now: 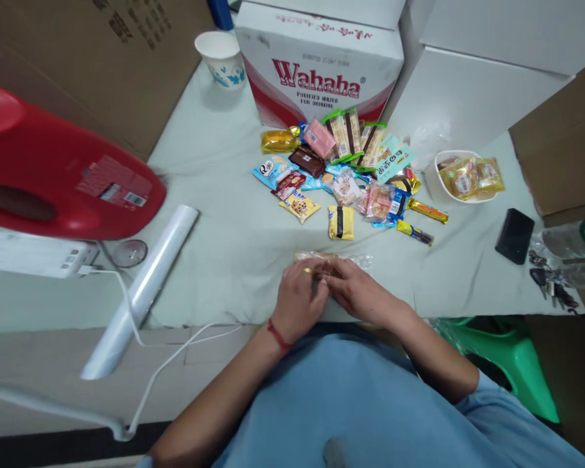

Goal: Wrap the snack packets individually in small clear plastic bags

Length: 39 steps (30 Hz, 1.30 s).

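Both hands meet at the table's front edge over a crinkled clear plastic wrapper [363, 261], which shows beyond the fingertips on both sides. My left hand [299, 292], with a ring and a red wrist cord, has its fingers curled closed on the wrapper. Pinched against it from the other side is my right hand [363, 289], fingers also closed. What lies inside the wrapper is mostly hidden by the fingers. Just beyond is a small yellow packet [340, 223] with a dark band. Behind that spreads a pile of wrapped snacks [346, 185].
A white bowl [461, 195] of packets stands right of the pile, near a black case [515, 235] and keys [553, 286]. Behind are a Wahaha carton [322, 78] and paper cup [221, 62]. Left lie a plastic film roll [141, 292] and red bottle [68, 169].
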{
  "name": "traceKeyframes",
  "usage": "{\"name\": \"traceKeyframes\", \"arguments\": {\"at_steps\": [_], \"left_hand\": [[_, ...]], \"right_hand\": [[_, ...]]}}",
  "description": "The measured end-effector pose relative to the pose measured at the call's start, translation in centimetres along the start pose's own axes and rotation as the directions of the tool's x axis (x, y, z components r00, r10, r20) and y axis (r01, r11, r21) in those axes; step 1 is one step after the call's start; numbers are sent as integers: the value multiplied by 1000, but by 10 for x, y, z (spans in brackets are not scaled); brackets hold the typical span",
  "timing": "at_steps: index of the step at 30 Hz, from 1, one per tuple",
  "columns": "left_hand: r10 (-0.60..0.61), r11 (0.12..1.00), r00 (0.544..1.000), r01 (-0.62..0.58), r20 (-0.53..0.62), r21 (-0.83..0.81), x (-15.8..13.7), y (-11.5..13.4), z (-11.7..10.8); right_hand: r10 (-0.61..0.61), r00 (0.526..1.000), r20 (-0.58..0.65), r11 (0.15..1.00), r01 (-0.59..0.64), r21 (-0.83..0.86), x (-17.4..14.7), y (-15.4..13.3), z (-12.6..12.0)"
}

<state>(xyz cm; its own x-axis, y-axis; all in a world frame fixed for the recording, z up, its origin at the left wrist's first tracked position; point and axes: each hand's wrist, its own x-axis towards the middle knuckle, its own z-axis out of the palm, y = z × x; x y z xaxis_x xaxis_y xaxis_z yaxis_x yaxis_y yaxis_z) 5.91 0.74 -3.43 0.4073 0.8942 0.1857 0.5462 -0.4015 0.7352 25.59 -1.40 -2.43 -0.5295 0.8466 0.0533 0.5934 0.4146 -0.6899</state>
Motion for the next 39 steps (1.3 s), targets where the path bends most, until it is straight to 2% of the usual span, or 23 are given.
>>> {"name": "traceKeyframes", "arguments": {"at_steps": [2, 3, 4, 6, 7, 8, 10, 12, 14, 17, 19, 21, 23, 25, 27, 29, 31, 33, 36, 39], "left_hand": [[85, 982, 995, -94, 59, 164, -3, 2, 11], [125, 961, 989, -140, 75, 238, -6, 1, 15], [165, 938, 983, -183, 85, 296, -9, 0, 17], [228, 897, 969, -247, 96, 367, -14, -4, 19], [244, 885, 965, -263, 97, 385, -16, -5, 19], [250, 879, 963, -269, 100, 393, -17, -6, 18], [242, 883, 964, -265, 108, 388, -18, -6, 17], [229, 892, 967, -255, 112, 372, -18, -6, 16], [228, 897, 967, -253, 112, 363, -18, -6, 16], [243, 884, 963, -269, 114, 384, -20, -7, 17], [258, 868, 959, -284, 120, 408, -22, -8, 19], [262, 856, 956, -292, 131, 427, -24, -9, 21], [250, 851, 956, -294, 157, 435, -26, -9, 20], [246, 850, 952, -302, 182, 431, -30, -8, 13], [260, 853, 949, -312, 177, 418, -37, -5, -1], [289, 864, 949, -316, 127, 391, -44, -5, -19], [330, 881, 943, -326, 49, 344, -50, -9, -34], [320, 898, 947, -298, -16, 324, -53, -17, -42], [263, 911, 961, -216, -91, 352, -52, -35, -37], [258, 901, 960, -196, -113, 388, -48, -49, -20]], "right_hand": [[17, 998, -60, 998, -14, 58, -7, 2, -6], [67, 989, -130, 996, -58, 66, -12, 4, -8], [142, 965, -221, 990, -133, 54, -17, 7, -11], [302, 870, -390, 942, -335, -19, -25, 15, -14], [356, 832, -426, 903, -423, -70, -29, 19, -15], [389, 822, -417, 871, -475, -125, -33, 22, -16], [416, 853, -316, 851, -487, -196, -37, 26, -20], [430, 874, -228, 865, -471, -172, -37, 23, -28], [454, 866, -210, 870, -482, -105, -29, 14, -38], [446, 870, -210, 882, -467, -60, 3, -5, -46], [402, 901, -162, 902, -420, -98, 34, -16, -39], [374, 925, -62, 908, -379, -178, 65, -21, -24], [373, 926, 51, 900, -348, -264, 90, -21, -7], [375, 920, 111, 893, -327, -309, 102, -18, 5], [369, 924, 103, 894, -323, -310, 102, -15, 11], [342, 937, 68, 907, -310, -287, 92, -15, 15], [278, 960, 42, 926, -256, -278, 79, -19, 20], [202, 979, 14, 931, -187, -315, 67, -22, 28], [140, 990, -34, 901, -141, -411, 60, -20, 43], [137, 984, -112, 870, -174, -462, 59, -16, 47]]}}
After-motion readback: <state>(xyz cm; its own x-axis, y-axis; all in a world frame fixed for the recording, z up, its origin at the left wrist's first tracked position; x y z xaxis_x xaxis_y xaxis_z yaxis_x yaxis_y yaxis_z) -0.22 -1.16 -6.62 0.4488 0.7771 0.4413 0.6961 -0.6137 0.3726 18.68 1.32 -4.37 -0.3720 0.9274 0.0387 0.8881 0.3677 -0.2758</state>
